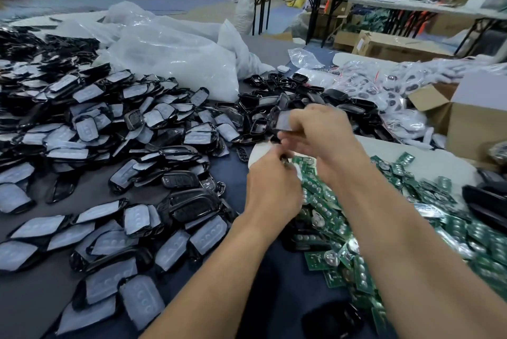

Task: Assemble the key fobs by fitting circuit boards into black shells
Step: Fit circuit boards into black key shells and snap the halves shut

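Note:
My right hand (319, 133) grips a black key fob shell (281, 120) and holds it up above the table's middle. Just below it, my left hand (270, 185) has its fingers curled over the near edge of a pile of green circuit boards (340, 218); a small dark piece shows at its fingertips, but blur hides what it is. A heap of empty black shells (274, 94) lies beyond my hands. To the left spreads a large pile of black shells with translucent button pads (90, 130).
Crumpled clear plastic bags (175, 48) lie behind the piles. An open cardboard box (466, 119) and bagged parts (384, 86) stand at the right. Black fob parts (485, 201) sit at the right edge. Folding tables (356, 1) and cartons fill the background.

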